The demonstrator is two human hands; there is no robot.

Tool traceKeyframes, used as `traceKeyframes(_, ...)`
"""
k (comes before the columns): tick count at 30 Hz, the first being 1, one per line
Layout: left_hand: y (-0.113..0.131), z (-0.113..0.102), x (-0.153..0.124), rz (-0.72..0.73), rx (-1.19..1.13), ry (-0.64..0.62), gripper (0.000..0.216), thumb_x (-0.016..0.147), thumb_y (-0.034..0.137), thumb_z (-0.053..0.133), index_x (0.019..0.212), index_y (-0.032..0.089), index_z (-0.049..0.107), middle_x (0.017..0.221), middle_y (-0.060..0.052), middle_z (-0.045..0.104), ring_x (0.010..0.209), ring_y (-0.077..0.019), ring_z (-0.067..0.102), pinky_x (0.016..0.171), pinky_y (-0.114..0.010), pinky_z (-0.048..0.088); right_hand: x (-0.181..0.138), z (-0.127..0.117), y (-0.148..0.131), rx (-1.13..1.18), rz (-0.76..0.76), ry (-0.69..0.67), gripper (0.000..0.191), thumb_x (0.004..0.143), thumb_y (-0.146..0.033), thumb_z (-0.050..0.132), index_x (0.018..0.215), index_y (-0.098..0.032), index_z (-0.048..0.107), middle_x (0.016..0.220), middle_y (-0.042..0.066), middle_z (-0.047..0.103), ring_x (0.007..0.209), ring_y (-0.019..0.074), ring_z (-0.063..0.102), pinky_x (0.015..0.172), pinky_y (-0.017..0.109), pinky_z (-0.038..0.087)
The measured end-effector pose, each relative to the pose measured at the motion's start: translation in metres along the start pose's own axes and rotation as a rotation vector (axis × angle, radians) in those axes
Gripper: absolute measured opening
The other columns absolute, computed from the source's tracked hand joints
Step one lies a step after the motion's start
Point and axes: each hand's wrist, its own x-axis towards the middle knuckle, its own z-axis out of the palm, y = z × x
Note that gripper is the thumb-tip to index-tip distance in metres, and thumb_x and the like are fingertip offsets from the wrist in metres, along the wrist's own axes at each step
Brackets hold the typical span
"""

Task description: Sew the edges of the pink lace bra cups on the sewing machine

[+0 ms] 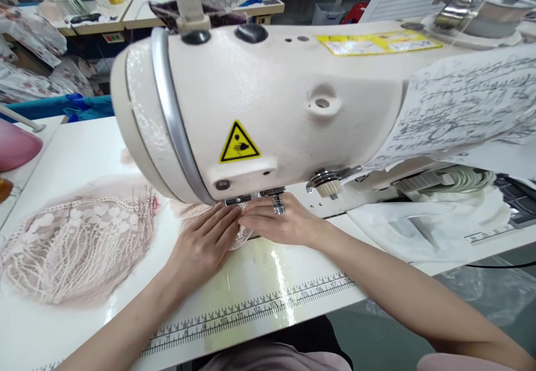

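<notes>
A white sewing machine [268, 97] reaches across the view, its head over both hands. My left hand [203, 242] lies flat on pale pink lace fabric [242, 239], fingers stretched toward the needle area. Close beside it, my right hand [287, 221] bends over the same lace at its right edge, fingers drawn together on it; the thumb is hidden. Fingertips of both hands nearly meet beneath the machine head, where the needle and presser foot are mostly hidden. A shiny metal piece [278, 204] shows at the right fingers. More lace fabric [84, 242] with strands lies to the left.
A printed ruler strip [251, 310] runs along the table's front edge. White cloth [419, 228] and a coiled cord [464, 180] lie at right. Handwritten paper [456, 108] hangs on the machine arm. A pink rounded object [17, 144] stands at far left.
</notes>
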Motion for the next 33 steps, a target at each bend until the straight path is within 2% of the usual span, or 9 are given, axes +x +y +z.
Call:
traceKeyframes(3,-0.002,-0.005,-0.002,0.005,-0.017,0.018,0.025,0.088,0.01,0.051,0.111,0.006,0.062,0.118,-0.014,0.069,0.109,-0.0256,0.066,0.088,-0.039,0.06,-0.001,0.004,-0.005,0.014,-0.007,0.03,0.022,0.087,-0.007,0.053,0.094,-0.023,0.067,0.088,-0.007,0.073,0.07,0.0066,0.064,0.063,0.02,0.054)
traceKeyframes(6,-0.004,-0.008,-0.004,-0.03,-0.029,0.032,0.022,0.088,0.008,0.049,0.105,0.008,0.063,0.113,-0.013,0.071,0.102,-0.0235,0.069,0.08,-0.035,0.062,-0.001,0.009,-0.011,0.043,-0.013,-0.012,0.019,0.09,-0.009,0.053,0.091,-0.023,0.068,0.088,-0.006,0.073,0.072,0.0068,0.064,0.073,0.022,0.056)
traceKeyframes(14,-0.007,-0.008,-0.006,-0.132,-0.023,0.026,0.026,0.082,0.003,0.045,0.099,0.013,0.062,0.109,-0.008,0.073,0.094,-0.0213,0.071,0.075,-0.033,0.063,0.002,0.016,-0.016,0.025,-0.078,-0.009,0.022,0.092,-0.009,0.051,0.089,-0.021,0.069,0.083,-0.003,0.072,0.076,0.0083,0.065,0.084,0.025,0.057)
traceKeyframes(21,-0.005,-0.005,-0.005,-0.185,0.007,0.017,0.031,0.077,0.0,0.044,0.099,0.013,0.062,0.113,-0.008,0.072,0.097,-0.0213,0.071,0.077,-0.032,0.062,0.004,0.018,-0.014,-0.003,-0.055,0.0,0.023,0.092,-0.009,0.049,0.09,-0.021,0.069,0.081,-0.004,0.072,0.075,0.0085,0.064,0.082,0.024,0.056)
traceKeyframes(25,-0.004,-0.005,-0.004,-0.2,0.026,-0.001,0.031,0.078,0.0,0.043,0.098,0.013,0.062,0.115,-0.009,0.071,0.096,-0.0213,0.071,0.078,-0.032,0.061,0.004,0.018,-0.014,-0.035,-0.031,0.002,0.024,0.092,-0.009,0.049,0.087,-0.022,0.068,0.08,-0.004,0.071,0.076,0.0088,0.063,0.075,0.023,0.054)
traceKeyframes(30,-0.003,-0.004,-0.002,-0.205,0.054,-0.016,0.037,0.079,0.001,0.042,0.109,0.012,0.061,0.116,-0.01,0.07,0.099,-0.0212,0.07,0.079,-0.032,0.061,0.004,0.013,-0.015,-0.113,0.021,-0.024,0.027,0.091,-0.005,0.045,0.087,-0.022,0.066,0.086,-0.006,0.07,0.077,0.0063,0.06,0.064,0.02,0.045)
traceKeyframes(33,-0.002,-0.002,-0.003,-0.2,0.065,-0.016,0.034,0.082,0.005,0.044,0.112,0.012,0.06,0.116,-0.012,0.07,0.1,-0.0223,0.07,0.08,-0.033,0.06,0.006,0.009,-0.017,-0.141,0.062,0.006,0.026,0.09,-0.004,0.046,0.085,-0.02,0.066,0.087,-0.006,0.071,0.081,0.007,0.06,0.06,0.024,0.039)
